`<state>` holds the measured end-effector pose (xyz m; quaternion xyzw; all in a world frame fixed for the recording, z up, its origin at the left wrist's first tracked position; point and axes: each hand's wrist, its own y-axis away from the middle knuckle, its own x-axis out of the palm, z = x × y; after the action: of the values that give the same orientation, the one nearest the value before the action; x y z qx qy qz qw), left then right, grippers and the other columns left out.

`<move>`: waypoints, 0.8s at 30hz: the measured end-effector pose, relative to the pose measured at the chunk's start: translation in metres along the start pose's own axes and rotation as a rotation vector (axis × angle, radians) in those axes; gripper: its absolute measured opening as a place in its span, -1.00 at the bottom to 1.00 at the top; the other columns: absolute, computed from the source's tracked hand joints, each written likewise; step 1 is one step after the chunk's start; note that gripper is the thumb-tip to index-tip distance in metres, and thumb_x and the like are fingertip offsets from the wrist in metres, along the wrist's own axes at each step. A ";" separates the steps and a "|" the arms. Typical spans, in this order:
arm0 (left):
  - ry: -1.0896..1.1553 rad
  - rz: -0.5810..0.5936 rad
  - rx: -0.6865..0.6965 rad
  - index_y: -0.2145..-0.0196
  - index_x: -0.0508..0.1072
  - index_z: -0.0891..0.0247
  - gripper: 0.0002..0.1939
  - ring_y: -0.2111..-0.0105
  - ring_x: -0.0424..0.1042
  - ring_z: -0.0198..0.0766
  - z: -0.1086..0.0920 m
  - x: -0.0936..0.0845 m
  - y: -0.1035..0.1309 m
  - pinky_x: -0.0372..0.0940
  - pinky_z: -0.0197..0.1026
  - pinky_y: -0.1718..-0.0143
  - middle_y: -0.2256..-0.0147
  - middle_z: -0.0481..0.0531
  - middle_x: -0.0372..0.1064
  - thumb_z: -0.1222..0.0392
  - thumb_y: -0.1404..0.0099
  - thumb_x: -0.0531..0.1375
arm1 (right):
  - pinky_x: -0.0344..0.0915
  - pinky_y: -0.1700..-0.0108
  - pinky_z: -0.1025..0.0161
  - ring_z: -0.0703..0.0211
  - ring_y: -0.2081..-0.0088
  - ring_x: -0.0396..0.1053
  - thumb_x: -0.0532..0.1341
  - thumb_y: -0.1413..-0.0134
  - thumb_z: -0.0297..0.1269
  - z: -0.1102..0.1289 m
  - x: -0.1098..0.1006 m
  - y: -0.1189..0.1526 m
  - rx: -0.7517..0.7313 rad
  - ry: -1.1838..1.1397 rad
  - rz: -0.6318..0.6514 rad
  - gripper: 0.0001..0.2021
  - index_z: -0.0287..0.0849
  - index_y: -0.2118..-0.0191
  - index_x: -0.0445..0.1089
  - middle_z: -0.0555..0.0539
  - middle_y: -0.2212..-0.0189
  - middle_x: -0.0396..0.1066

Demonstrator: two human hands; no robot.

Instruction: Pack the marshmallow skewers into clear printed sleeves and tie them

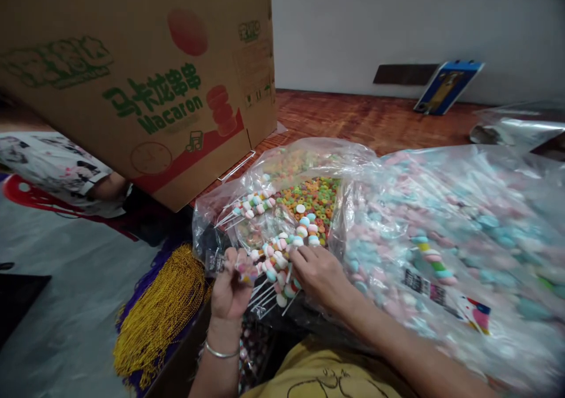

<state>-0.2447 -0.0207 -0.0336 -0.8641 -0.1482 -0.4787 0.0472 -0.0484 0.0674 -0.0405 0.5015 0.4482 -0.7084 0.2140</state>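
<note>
Item: candy skewers [276, 265], a bunch of white sticks strung with pastel pink, blue, white and green rings, lying fanned just in front of the open clear bag [309, 156], sticks pointing back toward me. My left hand [229, 292] is at the left end of the bunch, fingers curled narrow around the near sticks and a few candies, a thin metal bangle [219, 352] at the wrist. My right hand [320, 274] lies palm down on the right side of the bunch, fingers nearly flat and close together, tips touching the candy rows; whether it pinches a stick I cannot tell. Inside the clear bag: loose small rings [315, 201] in orange, green and yellow, with another few skewers [251, 204] resting on the bag's left fold. Right of the clear bag, touching it: a large plastic bag [463, 233] packed with blue and pink candies, a printed label on its near face. Left of and behind the clear bag: a tilted cardboard box [145, 80] printed with green lettering and "Macaron". Left of the clear bag, nearer me: a heap of yellow bead strings [159, 309] over purple cloth. Behind the clear bag: reddish wooden floor [366, 118], and a blue card [448, 86] leaning on the wall.
</note>
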 end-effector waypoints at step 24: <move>-0.301 -0.202 -0.451 0.39 0.56 0.39 -0.96 0.35 0.53 -0.25 0.069 0.059 -0.133 0.42 -0.19 0.17 0.38 0.10 0.56 0.43 -0.20 0.35 | 0.48 0.20 0.21 0.13 0.32 0.53 0.27 -0.26 -0.02 -0.034 -0.004 0.053 1.010 -1.263 -0.405 -0.68 -0.17 0.11 0.56 -0.10 0.33 0.58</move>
<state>-0.1991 0.1336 -0.0297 -0.8950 -0.1288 -0.3682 -0.2164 0.0108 0.0683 -0.0629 -0.0448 -0.0460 -0.9970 0.0428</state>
